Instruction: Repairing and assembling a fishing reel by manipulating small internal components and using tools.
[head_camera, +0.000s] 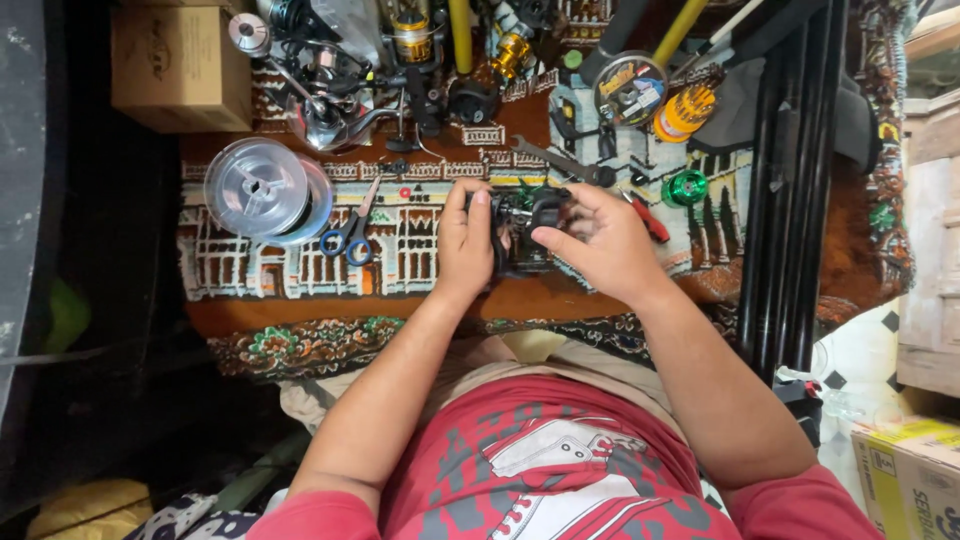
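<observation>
Both your hands grip the small black fishing reel mid-worktop, left hand steadying, right hand fingering its top, so any next turn likely needs a firm hold.

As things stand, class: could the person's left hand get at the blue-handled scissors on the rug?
Probably yes. The scissors lie in the open just beside the left hand, with only bare rug between. But that hand grips the black reel, so it must let go first.
</observation>
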